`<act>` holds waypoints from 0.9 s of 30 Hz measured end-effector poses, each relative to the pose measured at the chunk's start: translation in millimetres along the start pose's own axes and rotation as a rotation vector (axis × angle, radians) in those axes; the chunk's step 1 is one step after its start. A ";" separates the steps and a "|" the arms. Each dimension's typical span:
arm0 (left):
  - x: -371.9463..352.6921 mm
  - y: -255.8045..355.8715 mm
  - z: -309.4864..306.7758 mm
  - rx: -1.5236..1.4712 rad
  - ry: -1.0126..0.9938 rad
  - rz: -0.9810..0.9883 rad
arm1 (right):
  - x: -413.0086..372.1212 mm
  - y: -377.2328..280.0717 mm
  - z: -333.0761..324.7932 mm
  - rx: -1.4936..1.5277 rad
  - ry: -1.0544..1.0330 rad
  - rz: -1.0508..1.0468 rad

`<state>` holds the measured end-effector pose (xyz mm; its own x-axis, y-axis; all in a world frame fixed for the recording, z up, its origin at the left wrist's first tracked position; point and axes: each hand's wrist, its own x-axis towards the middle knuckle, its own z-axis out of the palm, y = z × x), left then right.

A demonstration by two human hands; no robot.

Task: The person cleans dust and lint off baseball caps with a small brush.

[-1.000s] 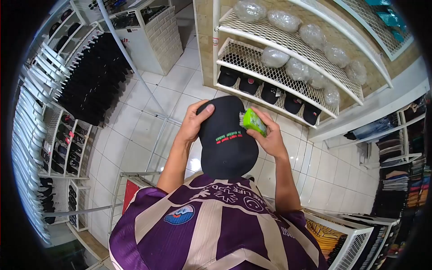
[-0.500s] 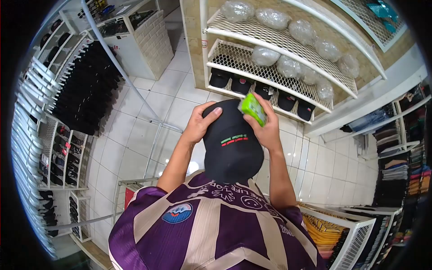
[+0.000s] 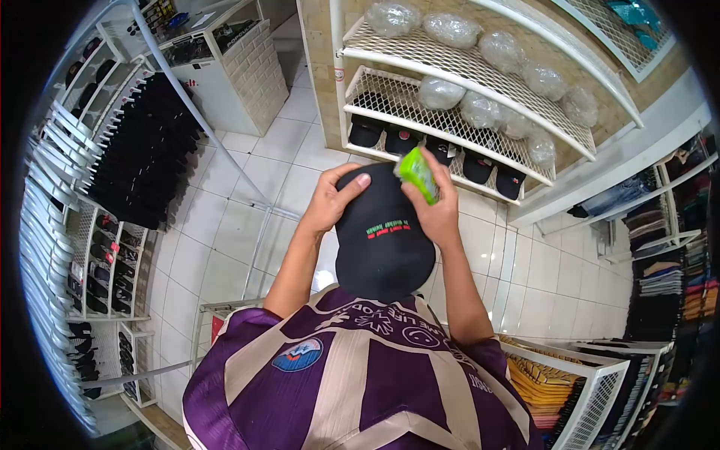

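I hold a black cap (image 3: 382,247) with red and green lettering up in front of my chest. My left hand (image 3: 331,201) grips its left side, thumb on top. My right hand (image 3: 431,206) is closed on a small bright green brush-like object (image 3: 418,174) and presses it against the cap's upper right edge.
A white wire shelf unit (image 3: 465,82) ahead holds plastic-wrapped caps on its upper tiers and black caps (image 3: 442,150) on the lowest tier. A rack of black garments (image 3: 142,150) hangs at left. A wire basket with folded yellow clothes (image 3: 555,397) stands at lower right. White tiled floor lies below.
The green object has moved up along the cap from its right side to its upper edge. The cap and both hands rose slightly.
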<state>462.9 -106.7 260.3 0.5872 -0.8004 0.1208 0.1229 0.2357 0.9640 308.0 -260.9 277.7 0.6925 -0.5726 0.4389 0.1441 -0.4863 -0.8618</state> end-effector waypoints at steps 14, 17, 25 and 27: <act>9.2 4.1 -3.9 -0.041 -0.062 -0.022 | -11.9 30.8 -21.8 0.766 -0.318 0.210; 14.0 -3.2 -3.2 -0.203 -0.018 -0.282 | -14.4 35.4 -11.0 0.739 -0.135 0.227; -14.2 -2.5 9.5 -0.264 -0.113 -0.309 | -6.8 31.4 -11.9 0.429 0.173 0.164; -13.4 4.5 12.8 -0.237 -0.140 -0.291 | -2.4 26.2 -10.3 -0.006 0.220 0.100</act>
<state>445.4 -102.0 266.1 0.3879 -0.9161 -0.1018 0.4589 0.0961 0.8833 302.9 -279.1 256.7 0.5321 -0.7480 0.3967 0.0780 -0.4232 -0.9027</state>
